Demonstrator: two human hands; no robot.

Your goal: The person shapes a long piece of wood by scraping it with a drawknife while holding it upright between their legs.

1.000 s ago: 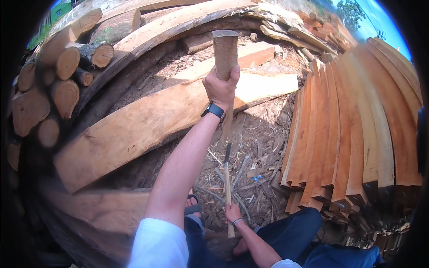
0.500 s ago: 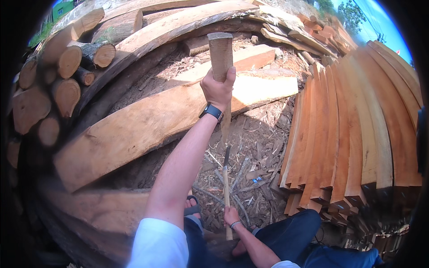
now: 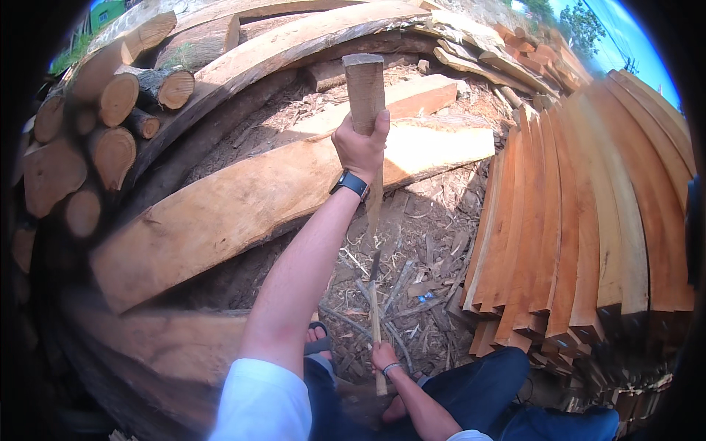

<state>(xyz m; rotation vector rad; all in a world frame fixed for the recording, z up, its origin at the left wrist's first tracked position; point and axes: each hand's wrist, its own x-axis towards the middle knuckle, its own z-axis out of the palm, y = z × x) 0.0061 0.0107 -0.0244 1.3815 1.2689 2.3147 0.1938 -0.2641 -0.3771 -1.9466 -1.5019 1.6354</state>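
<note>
Fingers wrapped round its middle, my left hand point(image 3: 359, 145) holds a thick wooden stake point(image 3: 364, 87) upright, its flat sawn end up. Below that hand the stake narrows to a tapered lower end. My right hand point(image 3: 383, 356) is closed on the long wooden handle of a tool point(image 3: 374, 301), nearer my body. A narrow dark blade tops the handle, just below the stake's tapered end. I cannot tell whether the blade touches the wood. Seen nearly edge-on, the blade does not show its full shape.
A long thick plank point(image 3: 220, 220) lies slantwise behind my left arm. Cut logs point(image 3: 118, 99) are piled at the left. Stacked reddish boards point(image 3: 559, 213) rise on the right. Wood chips and sticks point(image 3: 401, 323) litter the ground by my sandalled foot point(image 3: 316, 338).
The blade's tip has dropped slightly toward me, and its angle has changed a little. Both hands keep their grips, and the stake stays almost where it was.
</note>
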